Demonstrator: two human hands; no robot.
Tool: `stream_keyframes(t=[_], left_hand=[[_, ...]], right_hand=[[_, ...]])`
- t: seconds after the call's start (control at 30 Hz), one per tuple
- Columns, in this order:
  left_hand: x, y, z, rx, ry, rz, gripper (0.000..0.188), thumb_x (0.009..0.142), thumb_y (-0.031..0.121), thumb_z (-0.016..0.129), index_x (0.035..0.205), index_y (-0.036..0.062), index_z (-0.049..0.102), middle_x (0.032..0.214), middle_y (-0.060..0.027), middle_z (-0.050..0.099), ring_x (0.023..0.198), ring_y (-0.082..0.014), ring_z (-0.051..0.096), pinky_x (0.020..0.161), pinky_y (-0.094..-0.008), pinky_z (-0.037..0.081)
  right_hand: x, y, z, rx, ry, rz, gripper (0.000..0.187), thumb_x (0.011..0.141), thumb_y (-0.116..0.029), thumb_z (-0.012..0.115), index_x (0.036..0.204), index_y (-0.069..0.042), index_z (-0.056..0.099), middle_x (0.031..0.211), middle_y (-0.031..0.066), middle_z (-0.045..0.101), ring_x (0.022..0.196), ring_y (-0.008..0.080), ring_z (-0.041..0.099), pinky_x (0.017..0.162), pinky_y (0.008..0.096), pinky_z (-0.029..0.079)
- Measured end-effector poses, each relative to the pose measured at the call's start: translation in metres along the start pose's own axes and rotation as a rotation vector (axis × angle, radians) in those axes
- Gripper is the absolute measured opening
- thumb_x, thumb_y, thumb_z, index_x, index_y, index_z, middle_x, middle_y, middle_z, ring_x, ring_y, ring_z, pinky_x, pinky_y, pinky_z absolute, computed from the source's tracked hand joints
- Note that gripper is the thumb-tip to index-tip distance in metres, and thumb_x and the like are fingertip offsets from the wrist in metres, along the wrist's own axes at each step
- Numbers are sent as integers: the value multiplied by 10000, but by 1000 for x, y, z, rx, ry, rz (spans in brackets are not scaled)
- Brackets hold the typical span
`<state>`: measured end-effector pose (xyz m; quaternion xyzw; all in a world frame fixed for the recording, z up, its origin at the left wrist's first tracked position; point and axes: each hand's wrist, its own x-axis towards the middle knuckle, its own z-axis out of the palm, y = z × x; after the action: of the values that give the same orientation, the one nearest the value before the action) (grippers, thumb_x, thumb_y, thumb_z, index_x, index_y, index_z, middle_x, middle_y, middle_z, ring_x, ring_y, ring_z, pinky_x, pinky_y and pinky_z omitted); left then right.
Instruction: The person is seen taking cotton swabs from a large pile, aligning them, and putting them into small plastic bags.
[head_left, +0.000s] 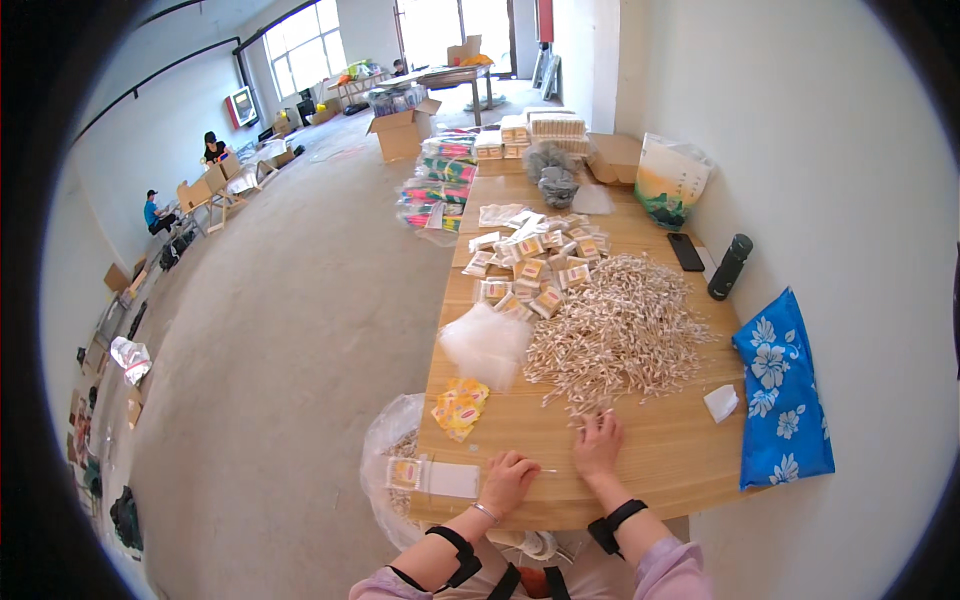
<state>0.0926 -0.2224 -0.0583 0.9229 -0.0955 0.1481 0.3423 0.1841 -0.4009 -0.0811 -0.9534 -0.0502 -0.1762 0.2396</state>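
A big heap of cotton swabs (625, 325) with thin sticks spreads over the wooden table (680, 460). At the heap's near edge, my right hand (598, 447) has its fingers bent down, closed on a few swabs at the fingertips. My left hand (508, 482) rests on the tabletop near the front edge, fingers curled, with one thin swab sticking out to the right. Left of it lie a clear bag with a white strip (454, 479) and a small packet with a yellow label (404, 473). Yellow printed cards (460, 407) and a stack of clear bags (487, 343) lie beyond.
Filled packets (535, 262) are piled behind the heap. At right are a blue flowered pouch (785, 400), crumpled white paper (720, 403), a dark bottle (730, 267) and a phone (685, 252). A plastic bag of swabs (385, 430) hangs by the left edge. Other people sit far left.
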Motion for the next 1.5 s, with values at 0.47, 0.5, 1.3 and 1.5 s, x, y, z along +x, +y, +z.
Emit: stream_keyframes(t=[0.47, 0.5, 1.3, 1.5], left_hand=[[-2, 5, -5, -123, -8, -59, 77, 798, 122, 650, 874, 108, 647, 870, -64, 580, 904, -274, 545, 803, -382, 416], [0, 5, -6, -146, -35, -76, 77, 798, 122, 650, 874, 108, 647, 870, -64, 580, 904, -274, 545, 803, -382, 416], [3, 5, -5, -178, 25, -18, 78, 781, 90, 669, 858, 92, 662, 849, -74, 590, 877, -270, 550, 807, -378, 423], [19, -4, -13, -334, 120, -197, 164, 795, -2, 605, 949, 45, 639, 896, -136, 588, 898, -333, 543, 822, -408, 448]], right_hand=[[58, -4, -3, -87, -229, -199, 395, 868, -224, 513, 1251, -129, 543, 1357, 28, 452, 1254, 331, 352, 1086, 542, 191], [64, 7, -8, -50, -216, -166, 390, 876, -218, 506, 1256, -134, 543, 1351, 15, 469, 1256, 332, 356, 1096, 556, 170], [13, -2, -25, -125, 111, -38, 290, 797, -263, 630, 1075, -187, 665, 1254, 51, 520, 1218, 289, 385, 1043, 480, 255], [-10, -42, -31, 38, -162, -528, 298, 799, -236, 631, 1084, -151, 661, 1249, 46, 539, 1250, 300, 376, 1082, 476, 223]])
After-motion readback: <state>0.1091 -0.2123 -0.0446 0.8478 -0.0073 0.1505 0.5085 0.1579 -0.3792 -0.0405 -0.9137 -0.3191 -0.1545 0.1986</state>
